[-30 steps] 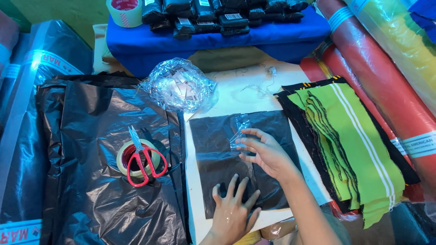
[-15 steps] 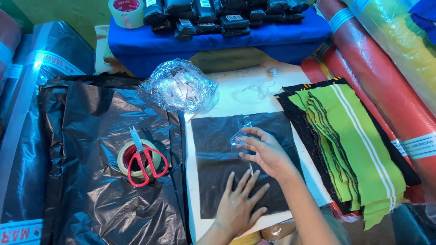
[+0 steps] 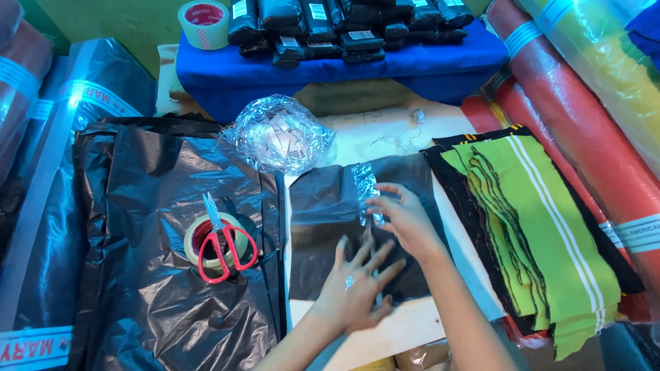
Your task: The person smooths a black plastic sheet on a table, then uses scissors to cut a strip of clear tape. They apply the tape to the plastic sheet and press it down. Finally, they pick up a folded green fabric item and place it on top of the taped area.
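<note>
A flat black plastic package [image 3: 323, 227] lies on a white board [image 3: 385, 137] in front of me. My left hand [image 3: 357, 285] presses flat on its lower part, fingers spread. My right hand [image 3: 405, 220] rests on the package just above, fingertips pinching a strip of clear tape [image 3: 364, 189] that runs up the black plastic.
Red-handled scissors [image 3: 221, 244] lie on a tape roll [image 3: 199, 237] on black plastic sheeting [image 3: 151, 206] at left. A clear bag of paper slips [image 3: 278, 134] sits behind the package. Green and black fabric pieces [image 3: 536, 227] are stacked at right, beside fabric rolls [image 3: 584, 103]. Black packets [image 3: 344, 24] line a blue cloth.
My left hand has slid up the package a little and spread wider. My right hand has stayed on the tape strip.
</note>
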